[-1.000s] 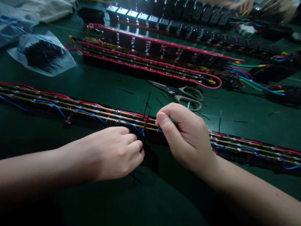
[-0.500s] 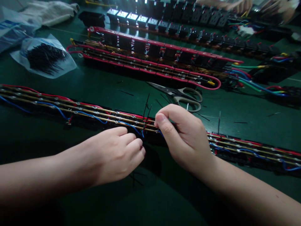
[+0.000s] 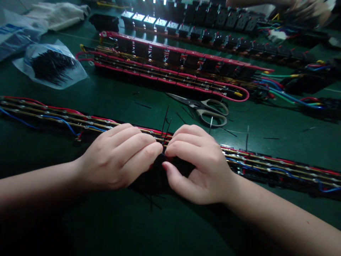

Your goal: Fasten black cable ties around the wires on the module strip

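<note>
A long black strip (image 3: pixel 269 165) with brass rails, red wires and blue wires lies across the table. My left hand (image 3: pixel 124 154) bends over its middle, fingers pressed together; whatever they pinch is hidden. Close beside it, my right hand (image 3: pixel 199 160) curves toward the same spot, its thumb apart from the curled fingers. A bit of dark blue wire (image 3: pixel 162 155) shows between the fingertips of both hands. Thin black cable ties (image 3: pixel 165 122) stand up from the strip just beyond the fingers. Another upright tie (image 3: pixel 247 138) rises farther right.
Scissors (image 3: pixel 211 113) lie behind the strip among loose black pieces. A clear bag of black cable ties (image 3: pixel 53 64) sits at left. Farther back are a red-wired strip assembly (image 3: pixel 170 76) and rows of sockets (image 3: pixel 207 35). Another person's hand (image 3: pixel 306 12) is at top right, blurred.
My left hand has moved up and right onto the strip. My right hand has turned and shifted slightly left and down, its thumb now below the fingers and apart from them.
</note>
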Action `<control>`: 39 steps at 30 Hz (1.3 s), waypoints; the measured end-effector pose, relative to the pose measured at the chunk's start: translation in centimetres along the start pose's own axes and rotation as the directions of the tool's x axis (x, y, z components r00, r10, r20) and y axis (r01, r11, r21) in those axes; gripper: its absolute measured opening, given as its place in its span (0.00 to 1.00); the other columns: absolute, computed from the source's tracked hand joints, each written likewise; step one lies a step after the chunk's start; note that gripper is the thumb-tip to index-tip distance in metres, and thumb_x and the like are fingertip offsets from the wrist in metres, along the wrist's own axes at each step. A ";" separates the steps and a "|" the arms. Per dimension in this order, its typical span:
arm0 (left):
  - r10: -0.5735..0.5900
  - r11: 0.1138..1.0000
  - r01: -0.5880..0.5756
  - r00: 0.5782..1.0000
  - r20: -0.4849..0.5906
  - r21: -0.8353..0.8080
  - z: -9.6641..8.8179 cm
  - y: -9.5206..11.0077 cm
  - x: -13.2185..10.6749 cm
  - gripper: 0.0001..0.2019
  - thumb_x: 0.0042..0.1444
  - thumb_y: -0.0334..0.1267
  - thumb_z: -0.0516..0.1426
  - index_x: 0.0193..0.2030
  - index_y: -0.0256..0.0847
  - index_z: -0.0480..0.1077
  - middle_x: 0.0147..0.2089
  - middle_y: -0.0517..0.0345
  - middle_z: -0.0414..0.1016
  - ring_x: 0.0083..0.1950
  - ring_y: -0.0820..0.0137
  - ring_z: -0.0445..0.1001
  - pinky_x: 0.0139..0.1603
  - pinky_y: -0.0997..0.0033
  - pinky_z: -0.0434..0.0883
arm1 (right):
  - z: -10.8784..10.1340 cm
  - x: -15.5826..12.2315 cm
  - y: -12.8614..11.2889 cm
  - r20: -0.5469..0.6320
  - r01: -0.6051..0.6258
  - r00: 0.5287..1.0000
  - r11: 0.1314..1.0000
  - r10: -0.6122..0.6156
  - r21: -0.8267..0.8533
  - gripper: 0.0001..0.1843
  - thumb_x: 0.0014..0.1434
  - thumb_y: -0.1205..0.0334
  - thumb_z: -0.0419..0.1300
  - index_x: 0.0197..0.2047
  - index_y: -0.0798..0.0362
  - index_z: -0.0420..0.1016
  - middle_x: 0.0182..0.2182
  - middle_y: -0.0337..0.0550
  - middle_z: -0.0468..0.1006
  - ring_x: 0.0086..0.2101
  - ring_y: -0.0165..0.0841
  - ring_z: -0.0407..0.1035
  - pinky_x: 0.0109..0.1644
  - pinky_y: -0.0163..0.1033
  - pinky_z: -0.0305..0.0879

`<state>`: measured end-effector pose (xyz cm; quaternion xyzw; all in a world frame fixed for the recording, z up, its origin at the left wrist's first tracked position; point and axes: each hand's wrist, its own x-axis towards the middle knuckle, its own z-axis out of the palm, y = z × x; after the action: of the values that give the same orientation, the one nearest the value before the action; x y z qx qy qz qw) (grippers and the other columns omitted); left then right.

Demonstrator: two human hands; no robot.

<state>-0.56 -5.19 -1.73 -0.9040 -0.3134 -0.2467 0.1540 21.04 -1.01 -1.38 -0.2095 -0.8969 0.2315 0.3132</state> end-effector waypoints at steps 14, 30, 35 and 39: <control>-0.036 0.996 0.032 0.998 -0.056 -0.079 1.0 -0.9 -0.5 0.06 0.61 0.28 0.59 0.45 0.38 0.69 0.38 0.54 0.79 0.35 0.66 0.71 0.37 0.64 0.68 | -0.2 0.4 -0.2 -0.014 -0.027 1.000 0.995 0.028 0.095 0.11 0.63 0.70 0.55 0.29 0.55 0.73 0.27 0.44 0.77 0.31 0.33 0.69 0.38 0.42 0.65; -0.395 0.841 0.263 0.896 -0.204 -0.473 1.5 -1.1 -1.1 0.07 0.58 0.26 0.62 0.41 0.41 0.73 0.35 0.59 0.77 0.35 0.73 0.74 0.33 0.71 0.72 | -0.4 0.6 0.0 -0.071 -0.213 0.973 0.975 0.218 0.068 0.12 0.63 0.71 0.56 0.27 0.59 0.74 0.25 0.41 0.72 0.29 0.29 0.64 0.34 0.37 0.59; -0.440 0.805 0.307 0.883 -0.164 -0.507 1.2 -1.0 -1.0 0.06 0.60 0.26 0.60 0.41 0.40 0.73 0.35 0.59 0.75 0.35 0.74 0.73 0.31 0.73 0.71 | -0.3 0.6 -0.1 0.046 -0.086 0.995 0.996 0.086 -0.012 0.14 0.63 0.69 0.56 0.29 0.59 0.81 0.31 0.46 0.78 0.34 0.32 0.67 0.41 0.41 0.63; -0.356 0.838 0.240 0.921 -0.157 -0.490 1.2 -1.1 -0.7 0.04 0.60 0.26 0.59 0.39 0.37 0.72 0.34 0.60 0.76 0.33 0.78 0.73 0.32 0.77 0.71 | 0.0 0.4 0.1 0.104 -0.008 0.994 0.995 0.018 -0.095 0.13 0.62 0.66 0.59 0.29 0.55 0.83 0.36 0.48 0.79 0.37 0.36 0.67 0.42 0.44 0.62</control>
<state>-1.32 -4.16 -2.97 -0.8170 -0.3623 -0.4433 -0.0690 20.75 -0.73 -1.21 -0.2174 -0.9207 0.2014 0.2540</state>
